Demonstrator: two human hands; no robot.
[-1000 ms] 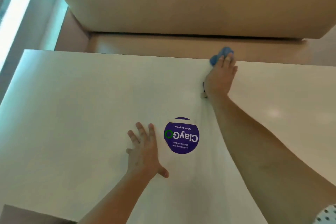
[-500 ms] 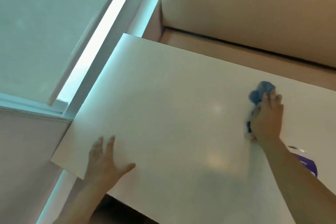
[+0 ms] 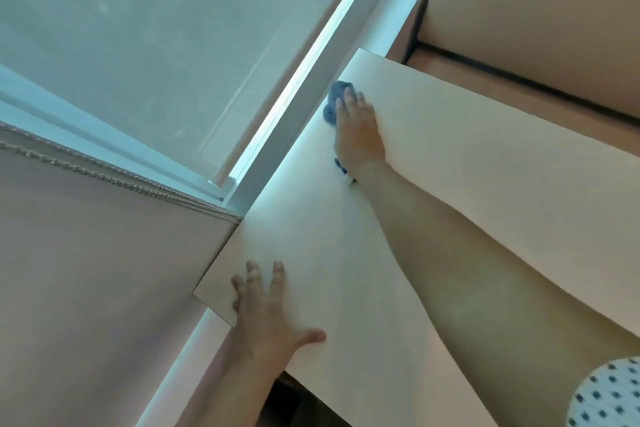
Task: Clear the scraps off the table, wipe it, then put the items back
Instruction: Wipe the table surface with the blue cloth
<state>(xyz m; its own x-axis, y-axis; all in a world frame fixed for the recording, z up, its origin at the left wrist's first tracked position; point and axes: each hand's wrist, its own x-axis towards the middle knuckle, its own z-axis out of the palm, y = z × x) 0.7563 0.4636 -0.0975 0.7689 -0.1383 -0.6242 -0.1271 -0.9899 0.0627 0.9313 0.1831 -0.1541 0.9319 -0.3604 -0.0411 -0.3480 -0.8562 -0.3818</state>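
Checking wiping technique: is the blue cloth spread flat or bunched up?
Bunched up: the blue cloth is a crumpled wad under the right hand, bulging out ahead of it on the table.

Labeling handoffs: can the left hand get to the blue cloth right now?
Probably yes: bare table lies between the left hand, flat at the near corner, and the blue cloth. The right hand presses on the cloth, though, so only its far end shows.
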